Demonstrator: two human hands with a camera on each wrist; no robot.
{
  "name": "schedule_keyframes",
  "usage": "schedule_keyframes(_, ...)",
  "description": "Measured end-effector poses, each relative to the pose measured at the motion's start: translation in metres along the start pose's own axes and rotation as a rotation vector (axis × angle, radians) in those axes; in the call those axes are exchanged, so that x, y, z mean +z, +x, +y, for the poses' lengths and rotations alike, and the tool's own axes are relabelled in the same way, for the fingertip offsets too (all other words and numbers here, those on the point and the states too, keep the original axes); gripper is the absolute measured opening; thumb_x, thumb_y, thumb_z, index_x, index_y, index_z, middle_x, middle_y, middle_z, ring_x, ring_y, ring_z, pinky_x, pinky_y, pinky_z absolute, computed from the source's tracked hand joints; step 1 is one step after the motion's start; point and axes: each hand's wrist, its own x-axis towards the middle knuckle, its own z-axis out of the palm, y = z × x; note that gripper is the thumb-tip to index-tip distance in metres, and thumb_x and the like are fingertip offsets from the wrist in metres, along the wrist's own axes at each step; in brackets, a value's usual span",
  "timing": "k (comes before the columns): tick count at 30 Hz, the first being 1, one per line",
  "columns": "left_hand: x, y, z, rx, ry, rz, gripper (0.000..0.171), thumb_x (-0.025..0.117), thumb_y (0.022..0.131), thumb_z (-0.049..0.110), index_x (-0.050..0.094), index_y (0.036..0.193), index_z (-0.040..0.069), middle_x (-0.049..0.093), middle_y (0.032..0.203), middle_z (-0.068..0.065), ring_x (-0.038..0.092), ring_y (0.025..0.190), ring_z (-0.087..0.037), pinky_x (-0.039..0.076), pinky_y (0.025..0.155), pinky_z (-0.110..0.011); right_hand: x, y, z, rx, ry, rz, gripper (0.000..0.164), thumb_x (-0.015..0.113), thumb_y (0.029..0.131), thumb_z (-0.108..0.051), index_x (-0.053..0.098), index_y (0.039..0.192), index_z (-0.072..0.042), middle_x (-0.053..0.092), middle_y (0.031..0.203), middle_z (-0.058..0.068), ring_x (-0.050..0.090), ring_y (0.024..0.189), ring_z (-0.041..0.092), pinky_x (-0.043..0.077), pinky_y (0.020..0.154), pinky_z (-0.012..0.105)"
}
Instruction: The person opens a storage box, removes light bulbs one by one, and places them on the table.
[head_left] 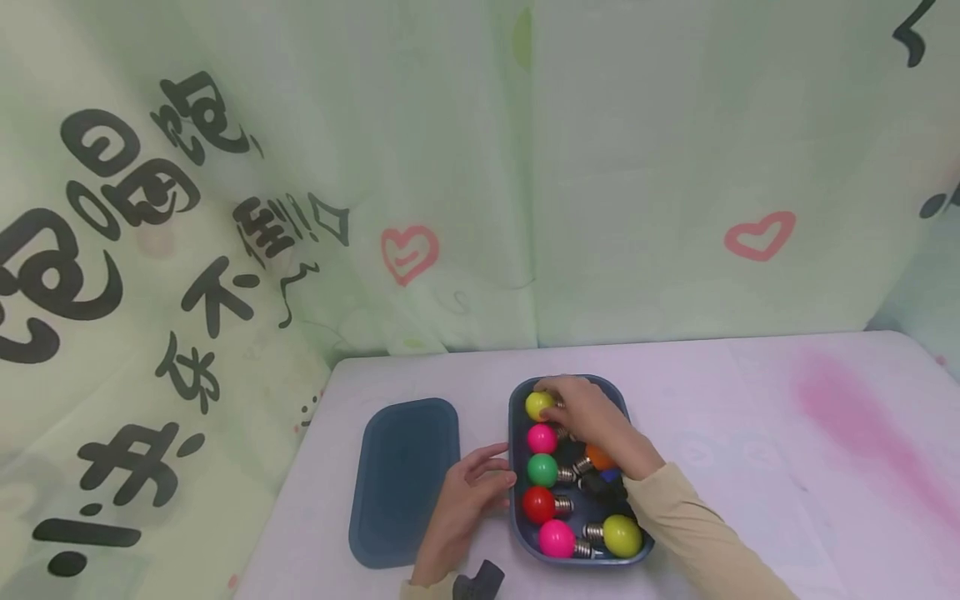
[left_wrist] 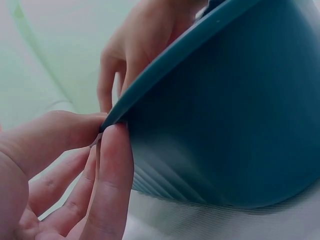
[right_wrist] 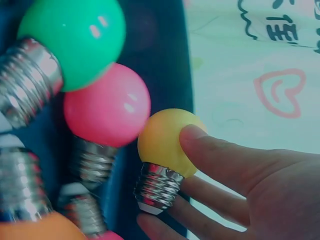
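Observation:
My right hand (head_left: 581, 408) pinches a yellow light bulb (right_wrist: 165, 137) between thumb and fingers, at the far left corner of a dark blue tray (head_left: 516, 533). The bulb's metal screw base points toward the palm side in the right wrist view. Beside it lie a pink bulb (head_left: 542, 438) and a green bulb (head_left: 542, 470). My left hand (head_left: 465, 500) is at the tray's left side; in the left wrist view its thumb and index finger pinch the rim (left_wrist: 165, 62). The right forearm partly hides an orange bulb (head_left: 598, 457).
Nearer in the tray are a red bulb (head_left: 538, 504), another pink bulb (head_left: 557, 538) and a yellow-green bulb (head_left: 622, 536). A flat blue lid-like piece (head_left: 405, 483) lies left of the tray on the pale pink table (head_left: 750, 467). A printed curtain (head_left: 600, 167) hangs behind.

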Motion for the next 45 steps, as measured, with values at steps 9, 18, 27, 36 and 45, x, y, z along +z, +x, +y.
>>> schedule_keyframes(9, 0.000, 0.001, -0.001, -0.002, 0.017, 0.007, 0.049, 0.074, 0.089, 0.019, 0.060, 0.135, 0.010, 0.068, 0.115, -0.011, 0.066, 0.090, -0.015, 0.057, 0.074, -0.030, -0.025, -0.016, -0.003, -0.038, -0.060, 0.049, 0.036, 0.073, 0.089, -0.013, 0.066, 0.123, -0.003, 0.068, 0.116, 0.013, 0.064, 0.105, 0.032, 0.052, 0.094, 0.051)
schedule_keyframes(18, 0.001, 0.000, -0.002, 0.003, 0.016, 0.001, 0.050, 0.075, 0.088, 0.019, 0.060, 0.135, 0.010, 0.068, 0.113, -0.011, 0.065, 0.092, -0.016, 0.057, 0.074, -0.030, -0.047, -0.033, 0.010, -0.020, -0.069, 0.084, 0.035, 0.074, 0.089, -0.012, 0.066, 0.122, -0.003, 0.068, 0.116, 0.015, 0.063, 0.108, 0.036, 0.053, 0.092, 0.052)
schedule_keyframes(27, 0.001, 0.000, -0.001, -0.006, 0.017, 0.003, 0.049, 0.075, 0.088, 0.019, 0.061, 0.134, 0.011, 0.067, 0.115, -0.013, 0.065, 0.091, -0.016, 0.057, 0.074, -0.030, -0.062, -0.044, 0.021, -0.034, -0.087, 0.138, 0.036, 0.074, 0.088, -0.010, 0.065, 0.121, 0.000, 0.068, 0.116, 0.018, 0.063, 0.107, 0.037, 0.054, 0.089, 0.053)
schedule_keyframes(36, 0.001, -0.001, -0.001, -0.008, 0.027, 0.015, 0.052, 0.074, 0.088, 0.020, 0.058, 0.136, 0.009, 0.066, 0.119, -0.016, 0.064, 0.093, -0.016, 0.057, 0.075, -0.031, -0.070, -0.051, 0.032, -0.006, -0.104, 0.155, 0.038, 0.074, 0.088, -0.009, 0.064, 0.122, 0.001, 0.066, 0.117, 0.020, 0.061, 0.107, 0.039, 0.053, 0.089, 0.054)
schedule_keyframes(45, 0.001, 0.000, -0.001, 0.006, 0.013, 0.004, 0.050, 0.074, 0.088, 0.017, 0.059, 0.135, 0.009, 0.067, 0.115, -0.014, 0.064, 0.093, -0.015, 0.056, 0.074, -0.030, -0.075, -0.054, 0.046, 0.029, -0.108, 0.168, 0.039, 0.074, 0.087, -0.008, 0.062, 0.123, 0.003, 0.064, 0.119, 0.023, 0.060, 0.107, 0.041, 0.052, 0.091, 0.056)
